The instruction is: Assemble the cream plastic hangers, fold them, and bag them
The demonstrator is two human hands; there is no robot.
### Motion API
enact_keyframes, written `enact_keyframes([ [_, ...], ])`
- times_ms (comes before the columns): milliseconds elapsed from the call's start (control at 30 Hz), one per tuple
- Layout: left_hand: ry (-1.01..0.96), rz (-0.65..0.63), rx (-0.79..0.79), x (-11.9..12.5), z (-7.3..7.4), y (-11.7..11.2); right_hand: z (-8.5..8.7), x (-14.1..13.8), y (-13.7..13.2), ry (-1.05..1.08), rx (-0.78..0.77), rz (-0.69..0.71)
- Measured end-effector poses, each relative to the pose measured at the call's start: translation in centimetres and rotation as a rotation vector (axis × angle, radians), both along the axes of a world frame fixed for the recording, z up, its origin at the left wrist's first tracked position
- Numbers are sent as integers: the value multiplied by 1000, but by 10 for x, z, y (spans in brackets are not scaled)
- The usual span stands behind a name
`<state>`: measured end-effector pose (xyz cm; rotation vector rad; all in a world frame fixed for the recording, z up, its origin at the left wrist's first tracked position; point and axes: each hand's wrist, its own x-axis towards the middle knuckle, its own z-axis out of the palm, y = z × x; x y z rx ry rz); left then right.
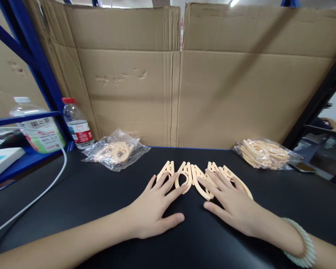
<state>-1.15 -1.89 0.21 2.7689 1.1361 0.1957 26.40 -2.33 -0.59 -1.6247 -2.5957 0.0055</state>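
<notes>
Several cream plastic folding hangers lie folded in a row on the black table, partly covered by my fingers. My left hand [156, 209] rests palm down with its fingers spread, the tips over the leftmost hangers. Between my hands one hanger [188, 178] shows most of its curved shape. My right hand [233, 205], also flat and open, lies across the hangers on the right, and a curved hanger arm [245, 186] sticks out past its knuckles. Neither hand grips anything. A pale beaded bracelet [305, 243] circles my right wrist.
Clear plastic bags of hangers lie at the back left [116, 151] and back right [261, 152]. A phone [304, 167] sits by the right bag. Red-capped bottle [80, 127], large bottle [40, 130], blue shelf [35, 155] and white cable [53, 183] occupy the left. Cardboard [128, 93] walls the back.
</notes>
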Motion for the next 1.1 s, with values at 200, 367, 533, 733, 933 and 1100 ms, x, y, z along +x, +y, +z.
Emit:
enact_keyframes([
  [200, 49, 10, -15, 2, 5, 4, -5, -10, 6, 49, 10, 7],
  [367, 49, 19, -5, 1, 5, 27, -6, -18, 27, 48, 36, 49],
  [533, 51, 93, -6, -2, 5, 56, -5, -30, 64, 45, 61, 72],
  [733, -2, 123, 37, -9, 1, 70, -6, -39, 101, 46, 65, 70],
  [933, 15, 75, 65, -8, -2, 85, -9, -39, 112, 53, 74, 70],
  [1100, -14, 44, 145, -7, 6, 77, -6, -40, 102, 50, 173, 46],
])
